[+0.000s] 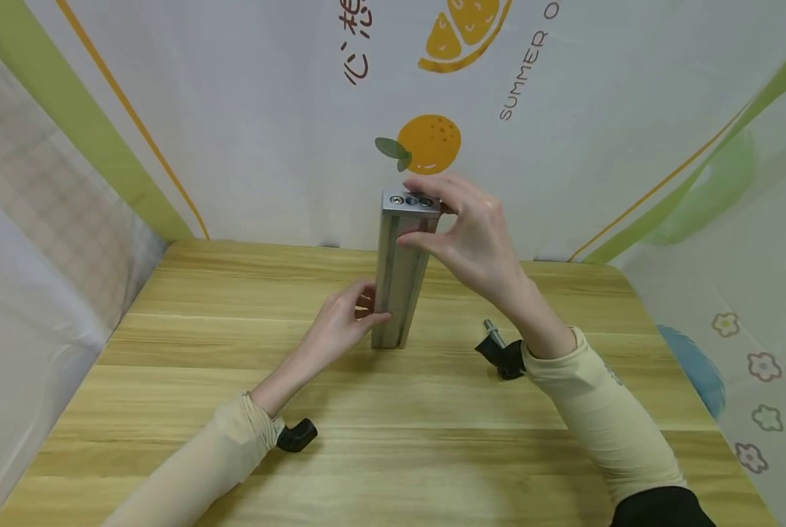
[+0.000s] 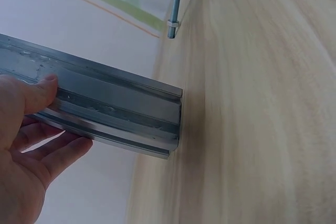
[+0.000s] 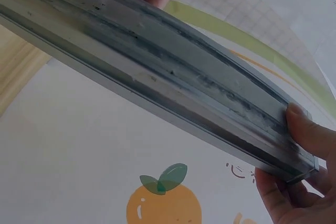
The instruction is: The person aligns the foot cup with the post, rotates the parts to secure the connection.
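A grey aluminium profile stands nearly upright, its grooved faces running lengthwise. Its top end plate has round holes, some with screws visible inside. My right hand grips the upper end, thumb on the near face and fingers over the far edge. Lower down, my left hand holds the side, its thumb on one face and its fingers around the edge. In the left wrist view the lower end of the profile meets the wooden tabletop; whether it bears on it I cannot tell.
A levelling foot with a threaded stud is on the table beside my right forearm, partly hidden. A black curved piece shows by my left cuff. Behind the table's far edge hangs a white curtain printed with oranges.
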Tool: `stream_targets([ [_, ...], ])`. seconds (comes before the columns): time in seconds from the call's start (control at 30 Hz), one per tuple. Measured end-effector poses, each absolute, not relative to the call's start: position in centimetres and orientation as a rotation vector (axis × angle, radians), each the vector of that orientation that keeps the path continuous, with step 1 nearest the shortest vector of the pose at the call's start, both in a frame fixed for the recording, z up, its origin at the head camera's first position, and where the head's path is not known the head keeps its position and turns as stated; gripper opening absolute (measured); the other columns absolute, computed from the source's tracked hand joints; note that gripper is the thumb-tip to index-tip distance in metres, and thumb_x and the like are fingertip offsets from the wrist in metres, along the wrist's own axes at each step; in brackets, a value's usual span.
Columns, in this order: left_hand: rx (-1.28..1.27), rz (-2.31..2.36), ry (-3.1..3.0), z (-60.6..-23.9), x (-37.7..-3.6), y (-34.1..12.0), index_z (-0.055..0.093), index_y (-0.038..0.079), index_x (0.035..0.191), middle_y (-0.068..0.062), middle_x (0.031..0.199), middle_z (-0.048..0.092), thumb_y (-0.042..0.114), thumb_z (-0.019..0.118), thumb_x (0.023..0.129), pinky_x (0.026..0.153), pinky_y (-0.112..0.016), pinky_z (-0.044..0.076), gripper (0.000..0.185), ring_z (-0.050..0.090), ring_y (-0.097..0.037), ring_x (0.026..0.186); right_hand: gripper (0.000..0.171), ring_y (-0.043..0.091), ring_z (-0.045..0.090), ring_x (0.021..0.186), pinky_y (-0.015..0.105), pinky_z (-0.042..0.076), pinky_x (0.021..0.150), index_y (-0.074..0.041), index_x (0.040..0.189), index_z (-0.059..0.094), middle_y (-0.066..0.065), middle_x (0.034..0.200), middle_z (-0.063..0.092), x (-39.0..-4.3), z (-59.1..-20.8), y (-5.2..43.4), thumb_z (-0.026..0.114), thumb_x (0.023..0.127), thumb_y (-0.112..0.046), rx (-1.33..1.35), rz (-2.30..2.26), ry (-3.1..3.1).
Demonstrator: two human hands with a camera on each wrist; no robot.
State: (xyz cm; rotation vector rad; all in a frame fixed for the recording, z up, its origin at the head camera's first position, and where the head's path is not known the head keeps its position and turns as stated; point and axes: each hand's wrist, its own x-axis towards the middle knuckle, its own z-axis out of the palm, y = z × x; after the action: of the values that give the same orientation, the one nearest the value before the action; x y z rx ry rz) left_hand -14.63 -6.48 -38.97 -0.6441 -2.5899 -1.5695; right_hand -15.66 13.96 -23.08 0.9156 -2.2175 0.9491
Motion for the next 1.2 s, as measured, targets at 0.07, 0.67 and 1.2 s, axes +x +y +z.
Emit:
stream_targets([
  [0.07,-0.643,-1.568,-2.588,-39.1,-14.7,-6.5,0.061,0.005,0.126,-0.013,0.11,0.073,0.011,0.077,0.091,0.089,-0.036,0.061,0.038,0.072,-0.027,0.104,0.062,0.019,0.069,0.107,0.024,0.053,0.084,-0.003,0.127,0.07,0.01,0.12,0.074,-15.7,-23.2,13.9,0.094,0.07,-0.01,0.911,0.954,-2.219],
  [0.67,-0.648,-1.61,-2.547,-39.8,-14.9,-6.7,0.062,0.005,0.127,-0.014,0.115,0.073,0.011,0.078,0.09,0.093,-0.039,0.06,0.042,0.072,-0.029,0.109,0.061,0.019,0.066,0.111,0.025,0.054,0.089,-0.004,0.129,0.068,0.009,0.123,0.071,-15.5,-23.4,14.0,0.091,0.073,-0.007,0.904,1.029,-2.255],
  [1.2,-0.635,-1.575,-2.581,-39.4,-14.8,-6.9,0.055,0.004,0.138,-0.016,0.124,0.07,0.015,0.081,0.088,0.101,-0.044,0.057,0.057,0.069,-0.033,0.117,0.083,0.018,0.06,0.12,0.034,0.056,0.093,-0.009,0.152,0.046,0.013,0.13,0.066,-15.5,-24.1,15.1,0.087,0.08,-0.009,0.937,1.14,-2.242],
])
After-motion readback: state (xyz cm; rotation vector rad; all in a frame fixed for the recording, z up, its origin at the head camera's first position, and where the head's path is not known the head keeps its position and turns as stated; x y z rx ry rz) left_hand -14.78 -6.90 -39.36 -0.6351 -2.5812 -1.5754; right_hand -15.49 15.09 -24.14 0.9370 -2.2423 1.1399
